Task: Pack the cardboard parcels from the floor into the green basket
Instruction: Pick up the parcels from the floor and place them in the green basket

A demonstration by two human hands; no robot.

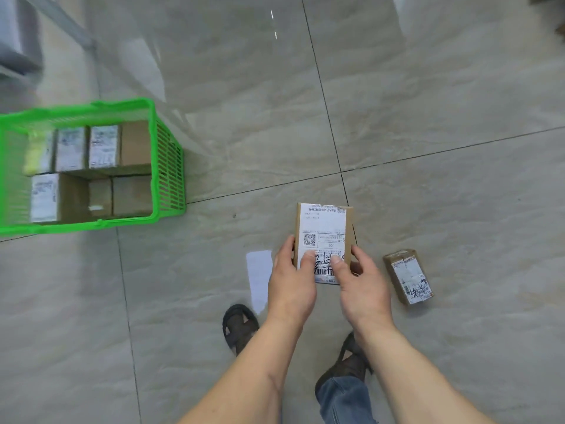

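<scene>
Holding a flat cardboard parcel [323,237] out front, both hands are on it: the left hand [292,278] wraps the left edge with the thumb pressed onto the white shipping label, and the right hand [363,284] clamps the right edge the same way, fingers curled underneath. Both sets of fingers are closed on the box, no slack showing. It sits just past centre, toward five o'clock in the head view.

How will it handle? Small, stiff and squared-off by the look of it, likely light given the easy two-handed pinch. Bare cardboard edges should give a surer hold than the label, which looks smoother; keeping the hold on the long sides, as now, seems sound.

Over at nine o'clock sits the green basket [169,166], well apart from the hands, with several labelled parcels already packed in rows. There appears to be a gap near its front middle, though blur makes that hard to confirm. A second parcel [408,276] lies on the floor at four o'clock, just beside the right hand, tilted. A loose white sheet [260,276] lies flat beside the left hand.

Underfoot, glossy grey floor tiles [428,102] with dark grout lines throw back bright reflections. A metal shelf leg [61,21] stands at eleven o'clock.
</scene>
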